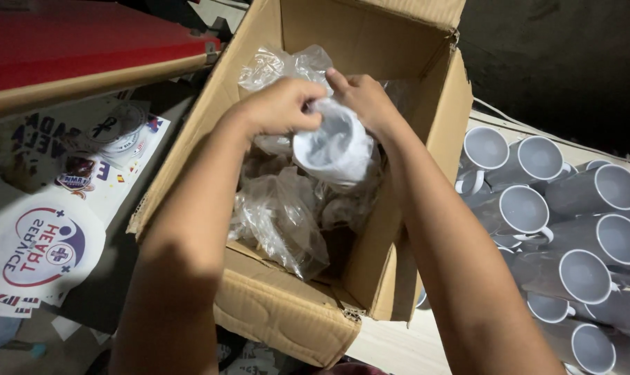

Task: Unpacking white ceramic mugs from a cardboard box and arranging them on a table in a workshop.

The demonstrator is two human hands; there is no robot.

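**Two hands hold a bagged white mug over an open carton**

Both hands are above the open cardboard box (412,229), which stands with its flaps up in the middle of the view. The left hand (280,105) is curled, with its fingers closed on the clear plastic bag at the rim of a white mug (332,146). The right hand (363,97) is on the other side of the same mug, and its fingers also pinch the plastic at the top edge. The mug is tilted, its open mouth turned up toward the camera, and it is held between the two hands just above the inside of the box. The thin plastic lies over part of the mug, so I cannot tell how much of the mug is outside the bag.

Inside the box there are crumpled clear plastic bags (280,215), some lying toward the near wall and some at the far wall behind the hands.

To the right of the box, many white mugs with handles (579,229) lie close together in rows on a light surface, their mouths facing the camera. To the left, printed paper sheets (44,243) with round coloured designs lie flat. A red panel (86,42) is at the upper left.
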